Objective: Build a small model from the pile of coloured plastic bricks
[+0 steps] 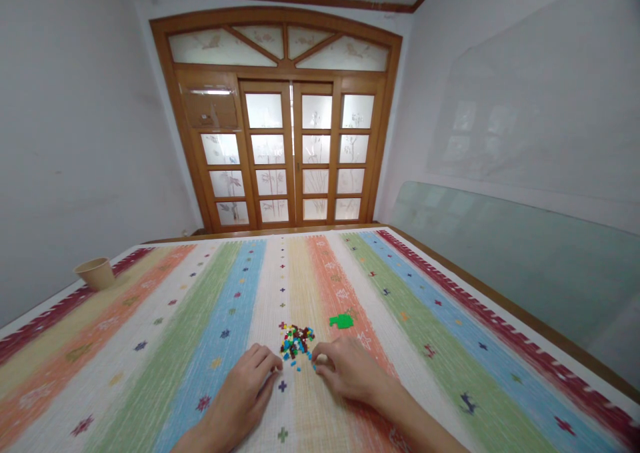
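A small heap of tiny coloured building bricks (299,339) lies on the striped tablecloth, with brown, blue, green, yellow, red and white pieces in it. Just left of the heap is my left hand (247,381), its fingers curled in toward the thumb; anything between the fingertips is hidden or too small to name. My right hand (345,367) rests at the heap's right edge with thumb and forefinger close together. Small blue bricks show right by its fingertips, but whether one is gripped I cannot make out. Beyond my right hand lies a flat bright green piece (342,321).
The striped tablecloth (165,333) covers the table. A tan cup (95,274) stands at the far left. Past the table's back edge are wooden doors with glass panes (293,153). A pale green glass panel (515,259) leans along the right wall.
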The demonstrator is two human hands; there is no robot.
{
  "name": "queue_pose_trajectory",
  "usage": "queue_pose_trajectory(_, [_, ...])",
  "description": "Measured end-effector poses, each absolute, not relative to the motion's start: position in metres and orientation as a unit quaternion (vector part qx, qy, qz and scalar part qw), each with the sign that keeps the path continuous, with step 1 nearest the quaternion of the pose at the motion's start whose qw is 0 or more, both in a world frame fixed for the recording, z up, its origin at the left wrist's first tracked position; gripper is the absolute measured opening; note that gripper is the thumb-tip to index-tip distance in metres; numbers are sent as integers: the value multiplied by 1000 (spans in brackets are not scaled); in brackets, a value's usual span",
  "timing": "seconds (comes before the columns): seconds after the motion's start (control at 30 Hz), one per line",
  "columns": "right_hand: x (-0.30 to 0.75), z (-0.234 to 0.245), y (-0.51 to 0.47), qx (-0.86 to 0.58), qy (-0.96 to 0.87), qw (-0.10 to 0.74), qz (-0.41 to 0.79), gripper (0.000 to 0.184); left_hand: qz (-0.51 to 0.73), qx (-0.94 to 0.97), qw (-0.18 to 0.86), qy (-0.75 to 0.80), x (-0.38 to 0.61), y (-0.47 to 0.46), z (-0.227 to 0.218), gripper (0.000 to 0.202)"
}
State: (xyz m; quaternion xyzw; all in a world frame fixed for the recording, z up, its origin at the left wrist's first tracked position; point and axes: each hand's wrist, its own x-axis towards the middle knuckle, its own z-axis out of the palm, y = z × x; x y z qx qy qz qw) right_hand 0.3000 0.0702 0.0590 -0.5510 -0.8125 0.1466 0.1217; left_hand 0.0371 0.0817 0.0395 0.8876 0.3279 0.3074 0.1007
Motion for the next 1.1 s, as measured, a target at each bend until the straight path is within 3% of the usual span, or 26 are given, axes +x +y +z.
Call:
queue_pose_trajectory(0.3, [299,60,70,-548,-812,119,159,24,308,889,96,326,37,81,38,18])
queue_pose_trajectory(1.1, [349,77,93,-619,-749,210,108,21,298,893,90,326,36,82,35,18])
